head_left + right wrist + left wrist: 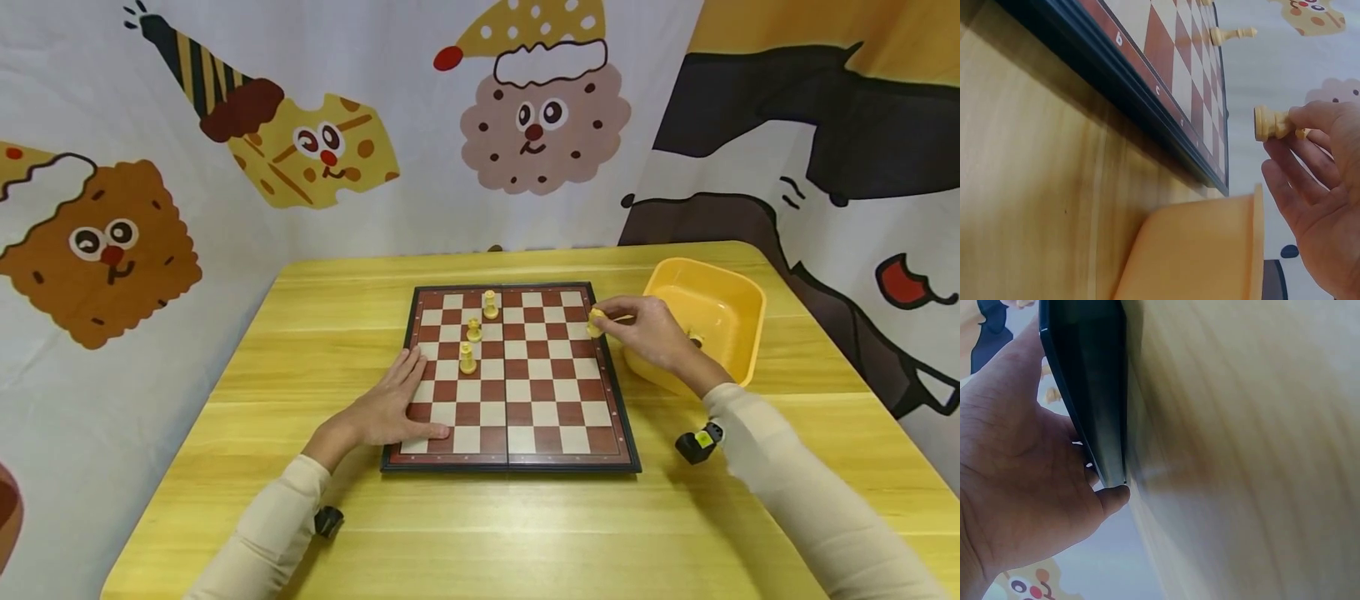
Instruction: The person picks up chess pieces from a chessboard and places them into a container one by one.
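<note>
A brown and cream chessboard (531,400) with a dark frame lies on the table. Three pale yellow chess pieces stand on its left half: a rear piece (491,305), a middle piece (474,330) and a front piece (467,359). My left hand (388,407) rests on the board's left edge, thumb and fingers spread over it. Over the board's right edge, my right hand (647,332) pinches another pale chess piece (1267,122) between thumb and fingers. In the right wrist view its round base points left, clear of the board, and the fingers partly cover its top.
A yellow plastic bin (738,287) stands right of the board, beneath my right forearm. A small piece (696,341) shows inside, partly hidden by the wrist. The wooden table (495,533) meets a cartoon-printed curtain (427,225) behind.
</note>
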Motion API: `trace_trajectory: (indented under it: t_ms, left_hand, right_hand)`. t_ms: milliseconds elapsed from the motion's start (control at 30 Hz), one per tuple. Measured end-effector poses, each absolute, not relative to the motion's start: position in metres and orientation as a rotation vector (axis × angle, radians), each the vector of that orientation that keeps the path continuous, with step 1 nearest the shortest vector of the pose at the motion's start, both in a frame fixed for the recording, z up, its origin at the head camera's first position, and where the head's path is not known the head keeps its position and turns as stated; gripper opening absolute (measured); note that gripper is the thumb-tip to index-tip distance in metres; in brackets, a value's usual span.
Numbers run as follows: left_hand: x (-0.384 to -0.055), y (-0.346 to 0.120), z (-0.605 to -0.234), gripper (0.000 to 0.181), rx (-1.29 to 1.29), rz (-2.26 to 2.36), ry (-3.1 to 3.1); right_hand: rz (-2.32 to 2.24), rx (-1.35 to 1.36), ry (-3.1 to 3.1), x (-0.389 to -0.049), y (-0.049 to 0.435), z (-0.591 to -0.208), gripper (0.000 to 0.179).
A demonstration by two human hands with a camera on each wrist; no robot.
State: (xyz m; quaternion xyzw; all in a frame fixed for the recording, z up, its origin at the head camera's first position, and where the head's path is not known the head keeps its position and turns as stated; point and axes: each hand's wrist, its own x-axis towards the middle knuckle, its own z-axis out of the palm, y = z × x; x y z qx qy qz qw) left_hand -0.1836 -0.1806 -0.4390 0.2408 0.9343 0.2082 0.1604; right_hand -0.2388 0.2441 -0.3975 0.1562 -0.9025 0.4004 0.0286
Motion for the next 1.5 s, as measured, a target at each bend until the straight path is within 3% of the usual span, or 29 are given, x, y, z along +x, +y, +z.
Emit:
trace_trajectory:
  t_ms: [467,900,1300,1500]
  left_hand:
    - [-0.183,-0.181,-0.439,0.124,0.657,0.63,2.655]
    - [-0.184,-0.181,-0.44,0.124,0.669,0.628,2.662]
    - [-0.183,-0.181,-0.438,0.123,0.664,0.639,2.663]
    - [-0.183,-0.18,-0.438,0.123,0.661,0.649,2.658]
  right_hand:
    - [1.216,0.367,-2.78,-0.233,0.277,-0.387,0.038]
    - [1.108,0.269,-2.739,-0.228,0.309,-0.398,0.031]
    - [1.113,0.236,-2.752,-0.229,0.323,-0.404,0.038]
    - [1.18,0.252,-2.743,-0.227,0.326,-0.406,0.051]
